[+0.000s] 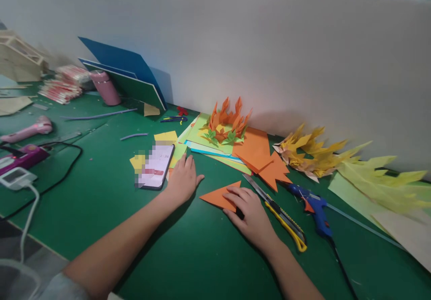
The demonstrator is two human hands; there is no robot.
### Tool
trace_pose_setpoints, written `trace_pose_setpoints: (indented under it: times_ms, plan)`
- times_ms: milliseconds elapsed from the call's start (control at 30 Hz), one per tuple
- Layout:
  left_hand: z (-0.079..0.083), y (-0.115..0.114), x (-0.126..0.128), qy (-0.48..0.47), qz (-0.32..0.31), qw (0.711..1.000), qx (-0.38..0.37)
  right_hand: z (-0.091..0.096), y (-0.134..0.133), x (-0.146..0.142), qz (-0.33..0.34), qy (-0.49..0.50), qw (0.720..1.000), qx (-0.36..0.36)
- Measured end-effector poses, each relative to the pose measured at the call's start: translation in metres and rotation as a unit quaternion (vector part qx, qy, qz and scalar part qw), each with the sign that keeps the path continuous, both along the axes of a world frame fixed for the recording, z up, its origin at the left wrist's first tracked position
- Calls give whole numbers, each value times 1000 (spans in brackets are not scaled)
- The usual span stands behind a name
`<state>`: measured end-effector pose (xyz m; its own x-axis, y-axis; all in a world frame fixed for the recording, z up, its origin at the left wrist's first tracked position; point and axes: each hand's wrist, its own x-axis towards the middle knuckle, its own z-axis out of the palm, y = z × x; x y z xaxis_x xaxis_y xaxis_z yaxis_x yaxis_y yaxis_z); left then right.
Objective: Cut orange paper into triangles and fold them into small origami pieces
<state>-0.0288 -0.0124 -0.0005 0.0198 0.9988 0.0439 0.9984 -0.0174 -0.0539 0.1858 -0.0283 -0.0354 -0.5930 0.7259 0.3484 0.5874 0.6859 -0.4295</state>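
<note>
My left hand point(182, 178) lies with its fingers stretched out and thumb apart, its fingertips at a light green paper piece point(178, 154) just right of a phone point(157, 167). My right hand point(251, 212) has its fingers over the right part of a folded orange paper triangle point(218, 197), thumb at its lower edge, keeping it against the table. To the right of that hand lies a yellow utility knife point(283, 221), blade out. Beyond it rests a blue hot glue gun point(313, 208). Orange paper sheets point(256, 145) lie farther back, some folded.
A folded orange paper crown point(227, 125) stands on colored sheets at the back. Yellow paper pieces point(310, 152) sit to its right. Boards point(128, 73), a pink bottle point(105, 88), pipe cleaners point(101, 115) and a power strip point(27, 158) are on the left. A white partition point(269, 53) borders the table.
</note>
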Motion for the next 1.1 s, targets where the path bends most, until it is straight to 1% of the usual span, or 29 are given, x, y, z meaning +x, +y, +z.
trace_pose_setpoints:
  times_ms: [67, 167, 267, 333, 400, 467, 533, 600, 667, 767, 833, 967, 1033, 1100]
  plan:
    - [1, 3, -2, 6, 19, 1000, -15, 0, 0, 0, 0, 9, 1000, 5]
    - [2, 5, -5, 9, 39, 999, -14, 1, 0, -1, 1, 18, 1000, 12]
    - [5, 4, -6, -6, 28, 1000, 6, 2, 0, -1, 1, 22, 1000, 13]
    - [8, 1, -4, -42, -8, 999, 24, 1, 1, -2, 3, 28, 1000, 10]
    - [12, -4, -1, -106, -60, 992, 22, 1, 2, -2, 5, 39, 999, 5]
    - [14, -9, 2, -176, -112, 978, -20, 0, 3, -3, 4, 51, 999, 0]
    - [14, -13, 7, -227, -160, 959, -59, 0, 4, -4, 2, 62, 998, -2]
    - [12, -14, 11, -244, -198, 946, -80, 0, 5, -6, 1, 70, 998, -1]
    - [9, -12, 14, -248, -214, 941, -86, 0, 6, -7, 2, 77, 997, 3]
    - [8, -9, 18, -260, -219, 936, -92, 0, 6, -7, 2, 89, 996, 16]
    - [8, -8, 20, -284, -212, 930, -98, 1, 6, -7, -1, 98, 995, 31]
    - [7, -10, 22, -370, -166, 911, -71, 2, 5, -8, -34, 120, 989, 78]
    - [5, -12, 23, -430, -127, 892, -56, 3, 4, -9, -66, 141, 983, 97]
    - [3, -13, 24, -505, -79, 858, -60, 4, 2, -11, -88, 152, 979, 107]
